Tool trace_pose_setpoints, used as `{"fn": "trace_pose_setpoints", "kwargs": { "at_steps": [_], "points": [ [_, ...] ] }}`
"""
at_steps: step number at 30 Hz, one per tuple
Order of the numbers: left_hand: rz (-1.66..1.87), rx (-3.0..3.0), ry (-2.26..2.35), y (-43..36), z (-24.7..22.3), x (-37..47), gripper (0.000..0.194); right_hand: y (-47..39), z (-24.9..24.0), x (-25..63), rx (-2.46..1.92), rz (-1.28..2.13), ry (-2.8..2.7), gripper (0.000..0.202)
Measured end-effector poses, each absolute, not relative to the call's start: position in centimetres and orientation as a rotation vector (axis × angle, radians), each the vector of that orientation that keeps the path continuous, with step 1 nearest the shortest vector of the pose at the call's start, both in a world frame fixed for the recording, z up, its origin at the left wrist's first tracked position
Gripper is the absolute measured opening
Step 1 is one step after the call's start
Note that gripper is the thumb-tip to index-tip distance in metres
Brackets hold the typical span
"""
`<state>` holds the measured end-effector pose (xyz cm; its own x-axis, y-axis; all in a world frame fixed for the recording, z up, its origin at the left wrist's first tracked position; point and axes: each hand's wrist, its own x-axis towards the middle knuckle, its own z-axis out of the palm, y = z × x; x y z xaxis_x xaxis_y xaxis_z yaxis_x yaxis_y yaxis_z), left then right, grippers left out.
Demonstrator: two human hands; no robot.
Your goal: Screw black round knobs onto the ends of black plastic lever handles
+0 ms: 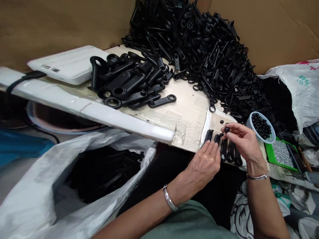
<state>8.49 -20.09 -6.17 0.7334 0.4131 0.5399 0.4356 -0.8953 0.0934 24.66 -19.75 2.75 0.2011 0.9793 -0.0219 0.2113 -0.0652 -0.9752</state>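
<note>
Several black plastic crank-shaped handles (231,151) lie side by side at the near edge of the table. Across the left ones rests my left hand (205,162), its fingers stretched out and close together on the handles; its thumb is hidden. My right hand (243,141) pinches a small round black cap (226,129) between thumb and fingertips, just above the tops of the handles. Another small black cap (221,122) lies on the board behind. To the right of my right hand stands a light blue basket (273,136) full of small black round pieces.
A big heap of black plastic parts (189,43) covers the back. A smaller pile of handles (129,79) lies beside a white device (67,63). A green tray (270,153) holds small silvery bits. Below the table, a white sack (32,196) contains dark parts.
</note>
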Motion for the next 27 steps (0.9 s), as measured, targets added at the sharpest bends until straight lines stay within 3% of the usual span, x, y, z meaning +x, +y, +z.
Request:
{"fn": "trace_pose_setpoints", "kwargs": {
  "at_steps": [5, 13, 27],
  "points": [
    [-0.870, -2.884, -0.708, -20.2, -5.8, 8.3, 0.035, -19.6, 2.9, 24.2, -1.573, 0.779, -1.382, 0.023],
    [-0.812, -2.882, -0.701, -20.2, -5.3, 8.0, 0.037, -19.0, 2.6, 23.8, -1.772, 0.008, -1.987, 0.014],
    [-0.814, -2.896, -0.662, -20.2, -6.1, 8.2, 0.040, -18.0, 0.9, 23.9, -1.806, -0.020, -2.102, 0.014]
  ]
}}
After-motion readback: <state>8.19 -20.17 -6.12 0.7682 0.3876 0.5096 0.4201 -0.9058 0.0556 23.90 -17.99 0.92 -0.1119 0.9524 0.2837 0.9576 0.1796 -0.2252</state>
